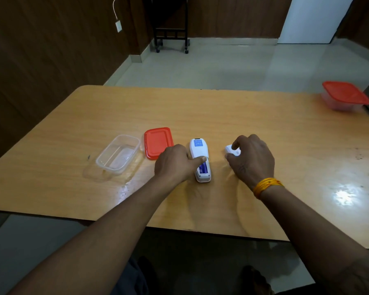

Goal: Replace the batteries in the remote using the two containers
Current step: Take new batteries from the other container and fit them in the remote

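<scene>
Two containers: clear container [118,154] left of centre, open and empty, its red lid [158,142] beside it; lidded container [344,96] upper right, contents unclear. Remote [200,159] centre on surface [222,111], blue batteries [203,167] exposed, count unclear. Left hand [176,165] fingertip touches it; right hand [250,158] grasps white battery cover [232,150].

Plain room, likely an office or meeting space.
Wood-panelled walls [41,50], pale tiled floor [211,67], laminate table [200,111], wheeled rack [172,24], wall socket [118,26].

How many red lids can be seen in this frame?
2. One red lid lies loose on the table beside the open clear container, left of the remote. The other is closed on the container at the table's far right corner.
</scene>
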Demonstrator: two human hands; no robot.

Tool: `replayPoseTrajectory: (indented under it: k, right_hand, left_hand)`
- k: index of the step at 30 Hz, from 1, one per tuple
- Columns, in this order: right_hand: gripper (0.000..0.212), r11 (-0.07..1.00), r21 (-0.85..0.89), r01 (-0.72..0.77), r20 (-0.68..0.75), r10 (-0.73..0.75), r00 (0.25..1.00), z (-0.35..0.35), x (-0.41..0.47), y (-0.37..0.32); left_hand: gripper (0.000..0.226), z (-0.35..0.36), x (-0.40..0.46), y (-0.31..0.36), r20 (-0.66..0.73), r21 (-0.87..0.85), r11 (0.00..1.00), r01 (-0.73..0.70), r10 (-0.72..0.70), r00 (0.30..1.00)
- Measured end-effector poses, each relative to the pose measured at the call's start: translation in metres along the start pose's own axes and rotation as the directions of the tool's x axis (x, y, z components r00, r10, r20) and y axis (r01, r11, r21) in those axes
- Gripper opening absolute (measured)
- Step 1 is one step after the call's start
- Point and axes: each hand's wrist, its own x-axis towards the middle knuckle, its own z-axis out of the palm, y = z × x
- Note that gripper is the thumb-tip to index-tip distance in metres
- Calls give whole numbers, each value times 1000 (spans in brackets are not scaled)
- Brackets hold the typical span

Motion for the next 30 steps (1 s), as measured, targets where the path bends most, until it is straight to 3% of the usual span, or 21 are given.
replayPoseTrajectory:
  k: [3,9,15,20,23,25,26,28,30]
  right_hand:
    - [39,996,-56,-63,96,69,993,2,-1,8]
    - [40,996,-69,-58,113,65,991,4,-6,10]
    - [38,989,83,-124,110,115,987,-5,-11,8]
    - [35,935,245,-257,179,217,960,-21,-11,2]
    - [27,869,363,-337,236,264,935,-28,-11,-1]
    - [26,807,453,-379,269,281,921,-32,-13,-6]
    - [27,778,495,-388,279,281,918,-35,-14,-9]
    - [29,740,555,-380,278,265,923,-38,-16,-15]
    - [26,733,595,-330,251,220,943,-41,-20,-23]
  left_hand:
    - [64,6,-1,11,-24,73,997,-5,6,1000]
    - [63,2,-4,34,0,212,977,12,-12,1000]
    - [40,0,-8,44,7,191,979,72,-75,997]
    - [41,-2,-7,50,36,175,980,100,-108,994]
    - [42,-1,-3,45,72,115,986,121,-130,989]
    - [40,-1,-1,42,121,-122,974,191,-176,977]
    - [37,-2,0,44,166,-330,910,251,-206,964]
    - [33,-8,2,50,284,-681,635,364,-228,931]
    - [36,-14,1,55,364,-835,360,416,-206,909]
